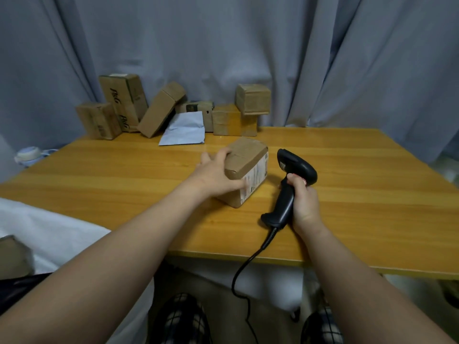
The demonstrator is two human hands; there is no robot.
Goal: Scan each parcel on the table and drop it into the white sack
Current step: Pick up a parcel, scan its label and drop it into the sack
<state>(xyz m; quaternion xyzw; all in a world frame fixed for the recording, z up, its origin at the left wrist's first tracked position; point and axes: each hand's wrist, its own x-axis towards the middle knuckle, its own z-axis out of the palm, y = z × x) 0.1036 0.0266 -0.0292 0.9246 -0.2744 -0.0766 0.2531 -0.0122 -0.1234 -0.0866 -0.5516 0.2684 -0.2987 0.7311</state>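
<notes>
A small brown cardboard parcel rests on the wooden table, its white shipping label facing right. My left hand grips its left side, thumb at the near corner and fingers over the top edge. My right hand holds the handle of a black corded barcode scanner, whose head sits just right of the label. The white sack lies at the lower left beside the table, with a brown parcel inside it.
Several more cardboard parcels and a grey-white mailer bag are piled along the table's far edge against a grey curtain. The scanner's cable hangs over the near edge. A pale round object sits off the table's left.
</notes>
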